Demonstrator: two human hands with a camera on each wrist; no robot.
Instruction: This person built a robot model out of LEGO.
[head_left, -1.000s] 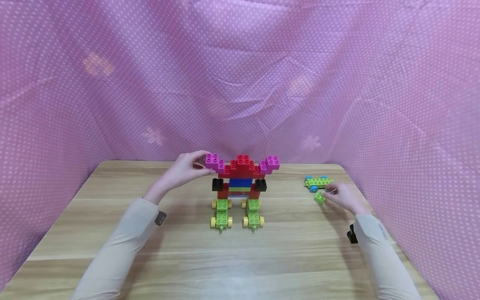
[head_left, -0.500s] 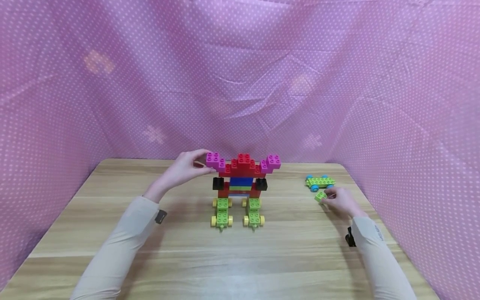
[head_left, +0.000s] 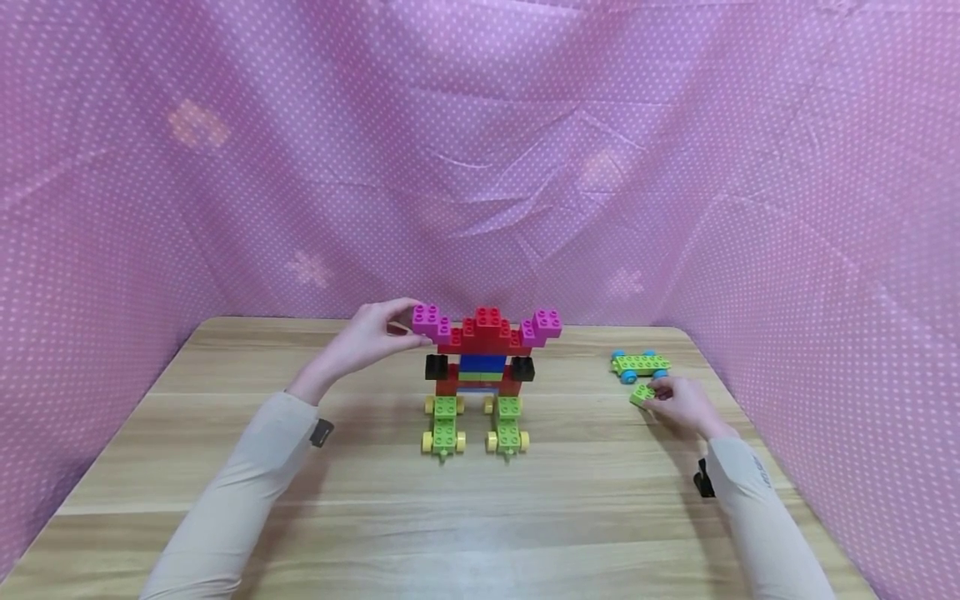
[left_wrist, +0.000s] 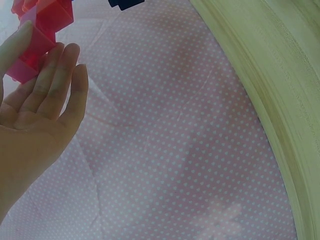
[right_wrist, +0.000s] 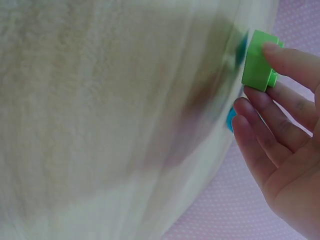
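A figure built of toy bricks (head_left: pixel 483 340) stands upright mid-table, with red, blue and black bricks, raised magenta arms and two green wheeled bases (head_left: pixel 444 433) as feet. My left hand (head_left: pixel 372 333) grips the magenta brick (head_left: pixel 425 317) at the end of its left arm. In the left wrist view, the thumb and fingers of that hand (left_wrist: pixel 45 100) lie on either side of the magenta brick (left_wrist: pixel 36 42). On the right, my right hand (head_left: pixel 684 402) pinches a small green brick (head_left: pixel 641 394). The right wrist view has this green brick (right_wrist: pixel 257 60) between thumb and fingers.
A green wheeled base (head_left: pixel 640 364) with blue wheels sits just behind the right hand. The wooden table (head_left: pixel 480 517) has pink dotted cloth (head_left: pixel 480 167) hanging behind it and along both sides.
The right hand has shifted slightly towards the front, its fingers now closer around the green brick, which has turned a little. The left hand keeps its grip on the figure.
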